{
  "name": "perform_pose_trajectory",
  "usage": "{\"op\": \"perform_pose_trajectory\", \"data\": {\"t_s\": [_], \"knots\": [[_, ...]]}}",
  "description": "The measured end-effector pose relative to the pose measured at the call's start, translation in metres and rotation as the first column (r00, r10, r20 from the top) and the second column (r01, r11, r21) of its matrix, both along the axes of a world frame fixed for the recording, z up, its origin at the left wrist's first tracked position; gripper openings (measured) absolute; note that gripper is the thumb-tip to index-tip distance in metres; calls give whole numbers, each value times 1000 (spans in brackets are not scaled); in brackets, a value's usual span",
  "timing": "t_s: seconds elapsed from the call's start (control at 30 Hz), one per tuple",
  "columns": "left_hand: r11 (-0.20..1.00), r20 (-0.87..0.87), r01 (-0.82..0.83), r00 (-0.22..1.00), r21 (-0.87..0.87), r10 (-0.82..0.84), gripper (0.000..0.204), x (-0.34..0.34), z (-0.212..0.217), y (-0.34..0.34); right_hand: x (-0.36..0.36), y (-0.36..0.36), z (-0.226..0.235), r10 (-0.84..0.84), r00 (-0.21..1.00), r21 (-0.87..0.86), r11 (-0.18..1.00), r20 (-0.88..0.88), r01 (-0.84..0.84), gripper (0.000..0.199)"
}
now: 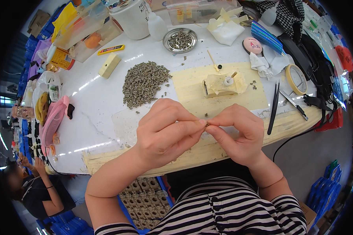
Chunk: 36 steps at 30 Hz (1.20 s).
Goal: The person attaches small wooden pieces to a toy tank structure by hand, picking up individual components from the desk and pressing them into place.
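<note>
Over the front part of the table, my left hand (164, 131) and my right hand (239, 135) meet fingertip to fingertip. Between their pinched thumbs and forefingers is a tiny dark metal part (207, 124), mostly covered by the fingers. Another such piece (206, 114) lies just beyond the fingertips. Farther left spreads a large pile of small grey-brown metal parts (145, 83). Beyond my right hand stands a tape-wrapped block (223, 87) with a small white cup and a short stick in it. A few loose parts (253, 85) lie to its right.
A round metal dish (180, 40) holds more parts. Black tweezers (274, 107), a craft knife (294, 104) and a tape roll (296, 79) lie at the right. A cream block (109, 65) sits left. Below the table edge is a crate of metal pieces (145, 199). Another person (39, 192) sits at lower left.
</note>
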<state>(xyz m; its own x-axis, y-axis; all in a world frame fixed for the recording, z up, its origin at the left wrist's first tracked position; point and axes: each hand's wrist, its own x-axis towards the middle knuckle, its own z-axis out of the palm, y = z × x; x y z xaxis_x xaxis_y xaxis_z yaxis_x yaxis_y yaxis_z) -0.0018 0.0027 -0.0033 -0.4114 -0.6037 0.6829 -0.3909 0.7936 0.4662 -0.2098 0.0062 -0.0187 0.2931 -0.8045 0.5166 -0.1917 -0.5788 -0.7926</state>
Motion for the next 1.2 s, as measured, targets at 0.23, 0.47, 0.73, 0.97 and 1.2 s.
{"op": "perform_pose_trajectory", "data": {"t_s": [0.23,0.47,0.73,0.97,1.2], "knots": [[994,38,-87,996,60,85,26,-1,-4,2,14,2,-6,-255,958,-451,876,-131,171,21],[995,4,-80,997,52,80,26,-3,-2,4,10,3,0,-172,979,-217,965,-112,144,11],[993,-94,65,994,100,-56,29,0,0,0,0,3,-1,91,986,301,945,136,-129,4],[990,-102,69,993,120,-56,28,0,1,1,0,2,0,118,975,302,938,190,-173,5],[993,-42,5,999,114,0,25,-1,-1,1,5,2,-2,-100,994,-138,986,-40,93,14]]}}
